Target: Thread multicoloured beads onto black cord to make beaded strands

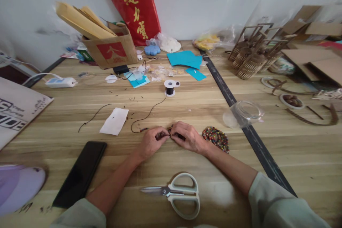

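My left hand (151, 143) and my right hand (188, 137) meet over the middle of the table, fingertips closed in pinches. Between them runs a thin beaded cord (170, 135), and both hands grip it; its exact ends are hidden by the fingers. More small beads (143, 129) on the dark cord show just behind my left hand. From there the black cord (146, 117) curves back to a white spool (170, 89). Beside my right wrist lies a coiled string of multicoloured beads (216, 139). White-handled scissors (184, 195) rest in front of my hands, blades pointing left.
A black phone (80, 174) and a white paper piece (114, 121) lie on the left. Behind are blue cards (184, 59), a cardboard box (112, 51) and a power strip (61, 82). Right of me are a clear plastic bag (243, 114) and small woven baskets (247, 60).
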A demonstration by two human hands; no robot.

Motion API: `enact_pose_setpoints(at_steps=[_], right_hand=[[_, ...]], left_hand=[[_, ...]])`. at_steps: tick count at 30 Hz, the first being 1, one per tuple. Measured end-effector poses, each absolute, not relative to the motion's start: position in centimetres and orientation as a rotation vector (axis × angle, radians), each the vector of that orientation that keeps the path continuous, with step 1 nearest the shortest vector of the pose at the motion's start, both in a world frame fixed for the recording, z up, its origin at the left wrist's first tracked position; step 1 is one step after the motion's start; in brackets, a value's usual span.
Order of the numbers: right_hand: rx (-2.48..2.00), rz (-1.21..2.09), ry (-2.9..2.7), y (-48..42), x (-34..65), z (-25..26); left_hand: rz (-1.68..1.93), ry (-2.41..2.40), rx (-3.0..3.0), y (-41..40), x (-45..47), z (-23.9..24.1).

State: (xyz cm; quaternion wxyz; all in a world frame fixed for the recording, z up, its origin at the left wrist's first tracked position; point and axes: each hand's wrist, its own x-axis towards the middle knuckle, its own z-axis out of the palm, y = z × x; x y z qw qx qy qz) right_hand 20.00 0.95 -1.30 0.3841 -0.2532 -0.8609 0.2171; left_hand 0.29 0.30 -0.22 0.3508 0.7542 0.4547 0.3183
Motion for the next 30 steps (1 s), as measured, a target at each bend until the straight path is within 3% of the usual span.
enact_pose_setpoints(at_steps=[30], right_hand=[[-0.632, 0.562, -2.202, 0.99, 20.01, -1.34]], left_hand=[[0.811, 1.137, 2.102, 0.34, 0.20, -0.19]])
